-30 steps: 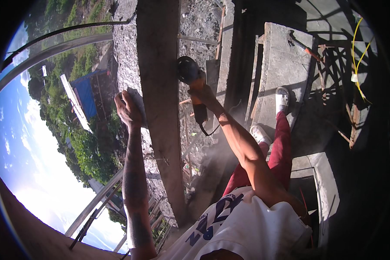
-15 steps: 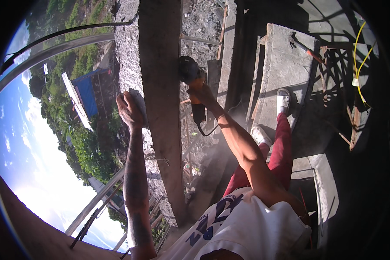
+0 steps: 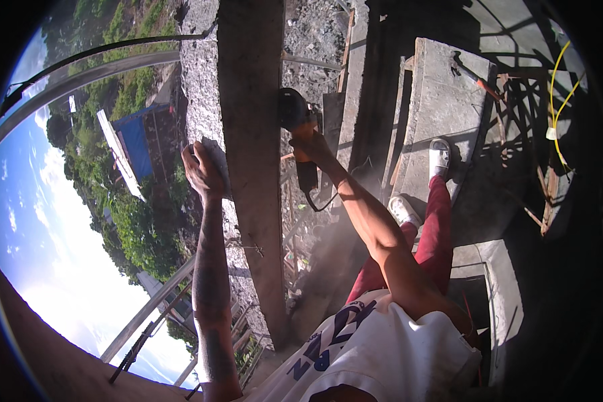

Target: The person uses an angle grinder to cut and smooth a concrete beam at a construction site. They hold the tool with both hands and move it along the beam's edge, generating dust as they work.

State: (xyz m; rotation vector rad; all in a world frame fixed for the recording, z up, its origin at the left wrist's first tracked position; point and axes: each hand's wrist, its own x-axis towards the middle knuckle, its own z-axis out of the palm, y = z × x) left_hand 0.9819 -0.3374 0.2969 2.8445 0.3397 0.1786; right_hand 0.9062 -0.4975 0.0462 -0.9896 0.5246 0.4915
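A grey concrete beam [image 3: 251,161] runs up the picture, its top [image 3: 201,80] rough and sunlit. On that top, at the outer edge, my left hand [image 3: 203,173] is closed over the concrete with bent fingers. My right hand [image 3: 313,146] is wrapped around the body of an orange and black angle grinder [image 3: 306,171]. The grinder's dark round head [image 3: 293,107] is against the beam's shaded inner side or very near it; the contact itself is hidden. From its lower end a black cord [image 3: 323,208] curves toward my right forearm.
My feet stand on a concrete slab [image 3: 442,87] at right, where a hammer [image 3: 472,75] lies. A yellow cord [image 3: 551,100] hangs at the far right beside wooden pieces [image 3: 549,201]. Metal bars [image 3: 80,80] cross at left, above trees and a blue-walled shed [image 3: 135,144]. Dust hangs below the grinder.
The whole view has shifted very slightly. The grinder and both hands keep nearly the same places on the beam, and the haze of dust below the grinder looks a little different.
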